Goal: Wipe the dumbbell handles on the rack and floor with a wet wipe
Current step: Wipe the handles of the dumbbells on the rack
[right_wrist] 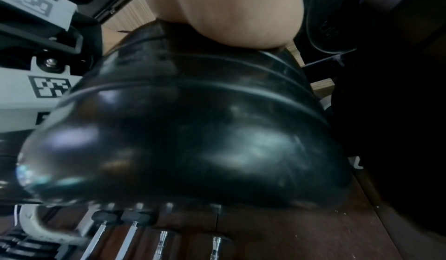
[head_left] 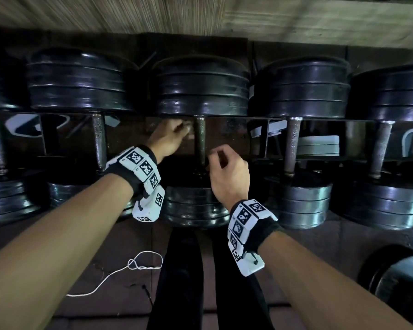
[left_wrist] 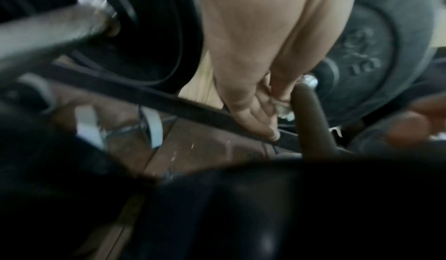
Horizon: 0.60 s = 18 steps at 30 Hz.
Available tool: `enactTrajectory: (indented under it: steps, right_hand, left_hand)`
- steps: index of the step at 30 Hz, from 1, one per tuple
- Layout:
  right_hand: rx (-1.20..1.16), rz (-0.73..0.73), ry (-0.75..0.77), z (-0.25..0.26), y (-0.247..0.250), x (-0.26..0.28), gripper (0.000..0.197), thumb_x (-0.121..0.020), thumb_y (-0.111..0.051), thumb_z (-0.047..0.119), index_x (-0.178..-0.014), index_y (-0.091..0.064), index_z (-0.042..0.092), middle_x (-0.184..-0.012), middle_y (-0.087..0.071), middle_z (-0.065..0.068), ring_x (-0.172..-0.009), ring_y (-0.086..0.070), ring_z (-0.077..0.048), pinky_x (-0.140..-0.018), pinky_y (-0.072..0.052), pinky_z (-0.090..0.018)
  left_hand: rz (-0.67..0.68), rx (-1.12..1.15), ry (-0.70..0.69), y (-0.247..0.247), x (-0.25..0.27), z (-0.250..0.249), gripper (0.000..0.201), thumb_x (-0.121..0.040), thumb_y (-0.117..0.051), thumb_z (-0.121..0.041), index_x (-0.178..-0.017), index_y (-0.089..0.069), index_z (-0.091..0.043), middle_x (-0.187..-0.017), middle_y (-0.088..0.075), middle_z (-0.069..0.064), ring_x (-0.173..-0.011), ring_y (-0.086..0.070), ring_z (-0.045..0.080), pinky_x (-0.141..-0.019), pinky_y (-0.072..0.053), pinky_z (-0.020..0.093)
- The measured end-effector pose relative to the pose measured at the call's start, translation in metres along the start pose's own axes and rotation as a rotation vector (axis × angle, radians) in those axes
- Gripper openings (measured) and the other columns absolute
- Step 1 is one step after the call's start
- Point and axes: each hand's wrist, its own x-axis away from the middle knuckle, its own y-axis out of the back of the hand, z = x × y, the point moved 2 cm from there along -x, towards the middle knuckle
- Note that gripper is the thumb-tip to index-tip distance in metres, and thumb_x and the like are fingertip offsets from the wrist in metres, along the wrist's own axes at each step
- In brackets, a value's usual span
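Note:
Black plate dumbbells lie in a row on a dark rack (head_left: pixel 260 120). My left hand (head_left: pixel 174 136) pinches a crumpled white wet wipe (head_left: pixel 187 128) against the upper left side of the middle dumbbell's knurled handle (head_left: pixel 200 141). The left wrist view shows the wet wipe (left_wrist: pixel 284 111) bunched between my fingers (left_wrist: pixel 255 119) and the dark handle (left_wrist: pixel 311 115). My right hand (head_left: pixel 227 172) hovers just right of the handle's lower end, fingers loosely curled, holding nothing. In the right wrist view only the palm (right_wrist: pixel 229 16) shows above the dumbbell's near black plates (right_wrist: pixel 193 130).
Neighbouring dumbbell handles stand left (head_left: pixel 98 139) and right (head_left: pixel 292 144), another further right (head_left: pixel 382 148). White objects (head_left: pixel 317 145) lie under the rack. A white string (head_left: pixel 129 265) curls on the brown floor beside my black-clad legs (head_left: pixel 184 270). A loose plate (head_left: pixel 401 289) sits bottom right.

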Motion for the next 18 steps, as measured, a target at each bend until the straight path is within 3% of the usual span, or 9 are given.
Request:
enactTrajectory:
  steps: [2, 4, 6, 9, 12, 14, 16, 18]
  right_hand:
    - [-0.006, -0.020, 0.006, 0.000, -0.001, 0.001, 0.015, -0.096, -0.056, 0.027, -0.087, -0.066, 0.022, -0.063, -0.066, 0.003, -0.058, -0.061, -0.023, -0.061, -0.054, -0.047]
    - [-0.020, -0.027, 0.011, -0.001, -0.002, 0.001, 0.015, -0.096, -0.056, 0.026, -0.085, -0.065, 0.022, -0.063, -0.066, 0.002, -0.057, -0.060, -0.024, -0.061, -0.053, -0.047]
    - [-0.018, -0.026, 0.018, -0.001, -0.001, 0.001, 0.015, -0.095, -0.055, 0.026, -0.084, -0.065, 0.021, -0.062, -0.066, 0.002, -0.059, -0.060, -0.024, -0.062, -0.052, -0.046]
    - [-0.018, -0.038, 0.031, 0.000, -0.001, 0.002, 0.016, -0.095, -0.055, 0.025, -0.083, -0.064, 0.020, -0.060, -0.064, 0.002, -0.057, -0.059, -0.023, -0.061, -0.052, -0.046]
    - [-0.005, -0.046, 0.032, -0.001, -0.001, 0.001, 0.016, -0.096, -0.055, 0.024, -0.082, -0.063, 0.020, -0.059, -0.063, 0.002, -0.054, -0.058, -0.021, -0.058, -0.052, -0.044]
    - [-0.007, -0.038, 0.030, -0.002, -0.002, 0.002, 0.017, -0.096, -0.055, 0.024, -0.081, -0.062, 0.020, -0.059, -0.063, 0.001, -0.053, -0.057, -0.021, -0.057, -0.052, -0.045]
    - [-0.006, -0.031, 0.032, -0.001, -0.001, 0.002, 0.017, -0.096, -0.055, 0.025, -0.081, -0.062, 0.020, -0.059, -0.063, 0.000, -0.052, -0.057, -0.022, -0.057, -0.051, -0.045]
    - [-0.007, -0.031, 0.028, -0.001, -0.001, 0.001, 0.017, -0.096, -0.055, 0.025, -0.081, -0.062, 0.019, -0.059, -0.062, 0.001, -0.053, -0.056, -0.022, -0.058, -0.051, -0.045]
  left_hand:
    - [0.041, 0.127, 0.016, 0.004, -0.003, 0.001, 0.022, -0.101, -0.054, -0.021, -0.106, -0.066, -0.003, -0.092, -0.068, 0.004, -0.077, -0.066, 0.002, -0.089, -0.048, 0.027]
    - [0.059, 0.141, -0.015, 0.008, -0.006, 0.005, 0.035, -0.095, -0.056, -0.034, -0.102, -0.069, -0.002, -0.100, -0.071, 0.011, -0.091, -0.066, 0.016, -0.093, -0.047, 0.036]
    - [0.033, 0.152, -0.039, 0.008, -0.003, 0.005, 0.031, -0.097, -0.057, -0.031, -0.102, -0.070, -0.003, -0.104, -0.071, 0.011, -0.095, -0.066, 0.022, -0.092, -0.048, 0.037]
    - [-0.090, 0.243, -0.064, 0.004, 0.010, 0.002, 0.018, -0.101, -0.057, -0.018, -0.108, -0.068, -0.006, -0.104, -0.070, 0.012, -0.090, -0.070, 0.019, -0.085, -0.057, 0.034]
    - [-0.216, 0.080, -0.182, -0.005, 0.020, 0.001, 0.031, -0.098, -0.058, -0.026, -0.108, -0.070, 0.001, -0.097, -0.073, 0.020, -0.086, -0.072, 0.029, -0.078, -0.060, 0.041]
    - [-0.257, -0.082, -0.296, -0.004, 0.025, -0.002, 0.034, -0.098, -0.057, -0.029, -0.109, -0.072, 0.000, -0.093, -0.075, 0.016, -0.082, -0.072, 0.029, -0.075, -0.057, 0.031]
    - [-0.283, -0.217, -0.405, -0.004, 0.030, -0.007, 0.030, -0.100, -0.057, -0.026, -0.114, -0.072, -0.003, -0.101, -0.076, 0.009, -0.089, -0.071, 0.020, -0.074, -0.045, 0.007]
    - [-0.256, -0.319, -0.451, -0.006, 0.033, -0.008, 0.033, -0.101, -0.056, -0.027, -0.125, -0.067, -0.007, -0.117, -0.072, 0.007, -0.102, -0.069, 0.016, -0.084, -0.043, 0.005]
